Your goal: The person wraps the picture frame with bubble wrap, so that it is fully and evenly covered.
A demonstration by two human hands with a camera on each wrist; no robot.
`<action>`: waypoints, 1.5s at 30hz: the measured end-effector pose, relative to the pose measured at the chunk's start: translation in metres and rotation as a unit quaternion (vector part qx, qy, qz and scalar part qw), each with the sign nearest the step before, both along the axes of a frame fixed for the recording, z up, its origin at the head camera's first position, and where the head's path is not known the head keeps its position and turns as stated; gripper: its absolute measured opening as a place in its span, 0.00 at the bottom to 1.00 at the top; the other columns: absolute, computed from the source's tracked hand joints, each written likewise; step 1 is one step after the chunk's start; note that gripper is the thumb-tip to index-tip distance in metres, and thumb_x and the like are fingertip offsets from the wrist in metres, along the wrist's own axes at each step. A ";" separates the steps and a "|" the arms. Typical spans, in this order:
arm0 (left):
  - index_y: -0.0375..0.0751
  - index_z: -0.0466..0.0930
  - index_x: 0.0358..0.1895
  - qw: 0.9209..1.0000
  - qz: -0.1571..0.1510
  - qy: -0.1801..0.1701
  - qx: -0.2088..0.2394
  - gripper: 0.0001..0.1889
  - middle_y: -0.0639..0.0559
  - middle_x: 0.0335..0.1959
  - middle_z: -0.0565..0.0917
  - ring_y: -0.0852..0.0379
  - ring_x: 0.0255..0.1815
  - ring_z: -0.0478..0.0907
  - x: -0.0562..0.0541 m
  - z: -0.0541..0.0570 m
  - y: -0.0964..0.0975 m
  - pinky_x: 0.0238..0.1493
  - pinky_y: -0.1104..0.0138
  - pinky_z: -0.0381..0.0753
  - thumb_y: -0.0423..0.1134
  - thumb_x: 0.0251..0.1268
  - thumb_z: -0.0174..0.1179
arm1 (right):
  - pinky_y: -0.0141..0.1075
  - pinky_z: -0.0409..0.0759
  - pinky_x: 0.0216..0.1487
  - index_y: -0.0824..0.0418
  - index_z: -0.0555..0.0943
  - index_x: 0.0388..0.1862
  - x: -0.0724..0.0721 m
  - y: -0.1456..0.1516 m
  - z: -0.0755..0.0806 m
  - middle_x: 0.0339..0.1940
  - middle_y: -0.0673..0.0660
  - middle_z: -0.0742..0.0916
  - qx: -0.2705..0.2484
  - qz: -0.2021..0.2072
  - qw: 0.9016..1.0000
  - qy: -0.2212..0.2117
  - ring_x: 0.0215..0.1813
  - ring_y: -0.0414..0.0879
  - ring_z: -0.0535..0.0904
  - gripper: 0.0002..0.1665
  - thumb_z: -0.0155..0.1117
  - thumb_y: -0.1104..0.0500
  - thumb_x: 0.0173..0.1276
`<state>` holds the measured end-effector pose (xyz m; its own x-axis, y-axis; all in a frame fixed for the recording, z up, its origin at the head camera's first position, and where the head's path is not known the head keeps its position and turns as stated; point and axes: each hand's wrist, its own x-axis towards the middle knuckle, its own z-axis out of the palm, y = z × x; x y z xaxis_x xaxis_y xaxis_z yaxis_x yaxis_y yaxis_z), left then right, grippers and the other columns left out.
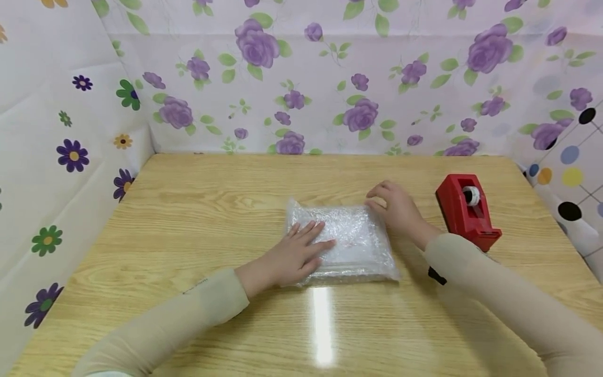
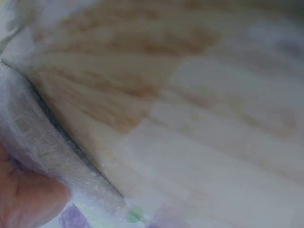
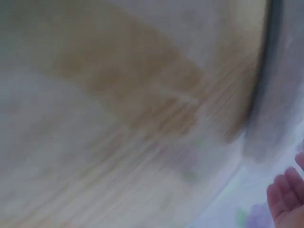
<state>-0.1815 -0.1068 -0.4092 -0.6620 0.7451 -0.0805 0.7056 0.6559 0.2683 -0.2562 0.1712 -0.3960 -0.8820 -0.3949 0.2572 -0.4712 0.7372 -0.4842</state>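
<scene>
A flat rectangular package in clear bubble wrap (image 1: 350, 233) lies on the table, its contents whitish through the film. My left hand (image 1: 293, 255) rests on its left part with the fingers spread. At the far right corner is my right hand (image 1: 398, 209), its fingers loosely bent and the thumb side close to the wrap's edge. In the right wrist view those fingers (image 3: 287, 192) show apart from the package's blurred side (image 3: 280, 85). The left wrist view has part of the left hand (image 2: 31, 202) against the bubble wrap (image 2: 52, 137).
A red tape dispenser (image 1: 453, 201) with a white-cored roll stands to the right of the right hand. Under the right cuff a small black piece (image 1: 437, 276) shows. Behind the wood-grain table (image 1: 212, 209) hangs a flowered cloth (image 1: 301, 78), with patterned cloth on both sides.
</scene>
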 end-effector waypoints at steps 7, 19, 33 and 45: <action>0.54 0.57 0.74 1.000 0.006 0.014 0.002 0.25 0.41 0.77 0.47 0.43 0.78 0.42 0.000 -0.001 -0.001 0.75 0.47 0.39 0.51 0.76 0.37 | 0.56 0.62 0.69 0.70 0.70 0.65 0.039 0.005 -0.005 0.67 0.68 0.72 0.093 0.132 0.986 -0.027 0.70 0.63 0.64 0.26 0.54 0.58 0.72; 0.31 0.41 0.75 0.999 0.032 0.025 -0.006 0.35 0.41 0.77 0.46 0.45 0.78 0.42 0.003 0.004 0.001 0.76 0.52 0.37 0.51 0.76 0.36 | 0.59 0.48 0.73 0.68 0.63 0.70 0.041 0.014 -0.015 0.73 0.64 0.64 0.093 0.191 0.976 -0.056 0.75 0.60 0.55 0.29 0.51 0.58 0.74; 0.33 0.60 0.70 0.997 0.040 0.043 0.059 0.30 0.35 0.73 0.57 0.40 0.75 0.52 0.004 -0.003 0.003 0.74 0.49 0.50 0.49 0.72 0.44 | 0.52 0.69 0.65 0.62 0.73 0.65 0.056 -0.004 -0.004 0.66 0.60 0.76 0.192 0.233 0.953 0.032 0.67 0.57 0.70 0.25 0.58 0.59 0.69; 0.43 0.69 0.66 0.986 0.083 0.129 0.065 0.27 0.41 0.63 0.72 0.43 0.65 0.66 0.011 -0.008 0.004 0.65 0.49 0.67 0.51 0.69 0.49 | 0.50 0.74 0.61 0.63 0.77 0.61 0.059 -0.014 -0.001 0.63 0.60 0.78 0.184 0.248 0.950 0.047 0.66 0.57 0.72 0.23 0.61 0.64 0.66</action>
